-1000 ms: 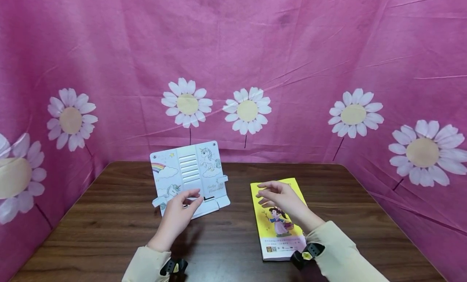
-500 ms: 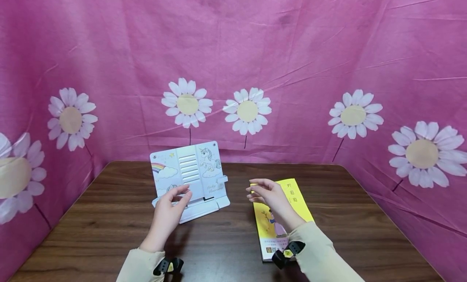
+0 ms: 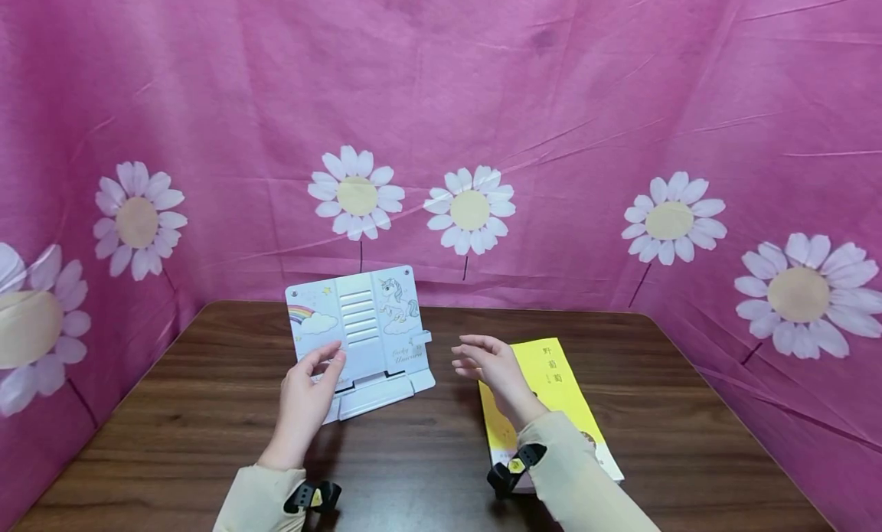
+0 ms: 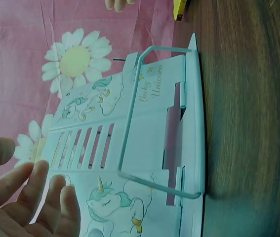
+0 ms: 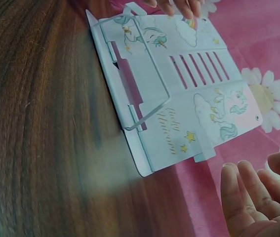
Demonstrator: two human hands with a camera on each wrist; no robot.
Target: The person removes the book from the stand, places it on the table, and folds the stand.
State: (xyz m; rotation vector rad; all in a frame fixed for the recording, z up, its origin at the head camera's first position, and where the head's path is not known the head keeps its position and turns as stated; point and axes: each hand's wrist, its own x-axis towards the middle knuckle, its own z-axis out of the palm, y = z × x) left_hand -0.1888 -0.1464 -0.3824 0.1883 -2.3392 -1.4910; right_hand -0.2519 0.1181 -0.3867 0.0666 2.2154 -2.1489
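Note:
A white book stand (image 3: pixel 361 306) printed with unicorns and a rainbow leans upright on the table. Slots run down its middle, and a thin wire bar (image 4: pixel 130 123) crosses its front in the left wrist view. My left hand (image 3: pixel 306 394) hovers before its lower left part, fingers relaxed and holding nothing. Between the stand and the yellow book (image 3: pixel 568 394) is my right hand (image 3: pixel 499 371), also bare, with loosely bent fingers apart from the stand's right clip (image 5: pixel 205 148). The book lies flat, partly hidden under the right hand and sleeve.
Both things rest on a dark wooden table (image 3: pixel 207 440). Behind and at both sides hangs a pink cloth (image 3: pixel 551 96) with large white daisies. Black straps with small devices sit on both wrists.
Both hands have shifted left; the left also came back slightly towards me. More of the book's upper and right side now shows. Stand and book stay in place.

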